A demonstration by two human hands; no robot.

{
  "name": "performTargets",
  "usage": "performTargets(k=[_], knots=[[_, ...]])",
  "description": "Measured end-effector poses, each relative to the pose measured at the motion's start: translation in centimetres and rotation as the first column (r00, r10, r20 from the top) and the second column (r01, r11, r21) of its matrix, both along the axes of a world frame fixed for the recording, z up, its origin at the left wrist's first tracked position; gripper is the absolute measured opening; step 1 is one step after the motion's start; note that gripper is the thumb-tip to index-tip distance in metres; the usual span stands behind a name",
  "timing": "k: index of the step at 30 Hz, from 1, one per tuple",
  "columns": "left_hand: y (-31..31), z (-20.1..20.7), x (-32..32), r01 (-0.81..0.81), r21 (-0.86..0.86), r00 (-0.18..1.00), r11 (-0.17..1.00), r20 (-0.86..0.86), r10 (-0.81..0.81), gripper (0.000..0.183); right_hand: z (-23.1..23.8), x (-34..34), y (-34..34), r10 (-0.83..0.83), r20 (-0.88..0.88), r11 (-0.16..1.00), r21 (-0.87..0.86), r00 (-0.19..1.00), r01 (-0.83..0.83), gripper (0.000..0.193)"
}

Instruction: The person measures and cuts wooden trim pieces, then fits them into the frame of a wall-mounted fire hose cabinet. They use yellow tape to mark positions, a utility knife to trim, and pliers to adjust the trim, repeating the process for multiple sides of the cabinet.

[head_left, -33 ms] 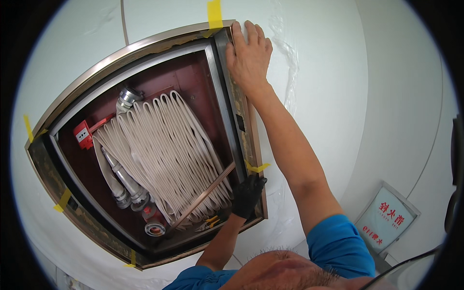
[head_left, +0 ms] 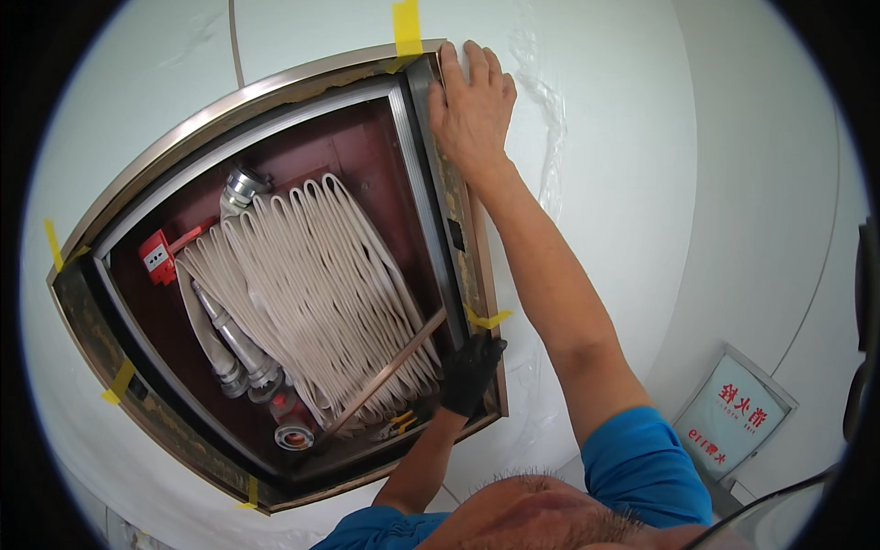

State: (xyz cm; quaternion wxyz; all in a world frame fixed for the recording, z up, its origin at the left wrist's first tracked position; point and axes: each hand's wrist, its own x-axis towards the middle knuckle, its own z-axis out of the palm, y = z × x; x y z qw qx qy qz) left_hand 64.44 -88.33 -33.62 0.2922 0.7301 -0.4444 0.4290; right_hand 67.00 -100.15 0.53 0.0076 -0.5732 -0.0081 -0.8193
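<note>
Fingers (head_left: 478,62) on cabinet frame (head_left: 275,82), folded hose (head_left: 298,284)

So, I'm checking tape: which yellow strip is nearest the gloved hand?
The tape strip just above the left hand, alone on the frame's right side; others are farther.

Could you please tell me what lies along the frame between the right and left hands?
In the head view, a black patch and, below it, a strip of yellow tape lie on the frame between the right hand and left hand.
</note>
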Motion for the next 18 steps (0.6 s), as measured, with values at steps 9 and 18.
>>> performTargets(k=[9,18], knots=[[0.5,-1.3,-0.5,0.042,0.002,0.999,0.999,0.003,-0.042,0.025,0.5,0.6,0.3,-0.009,0.068,1.000,-0.007,0.998,0.009,0.046],[0.1,0.1,-1.2,0.138,-0.009,0.990,0.990,-0.005,-0.138,0.018,1.4,-0.1,-4.9,-0.054,-0.012,0.998,-0.021,0.998,0.054,0.046]])
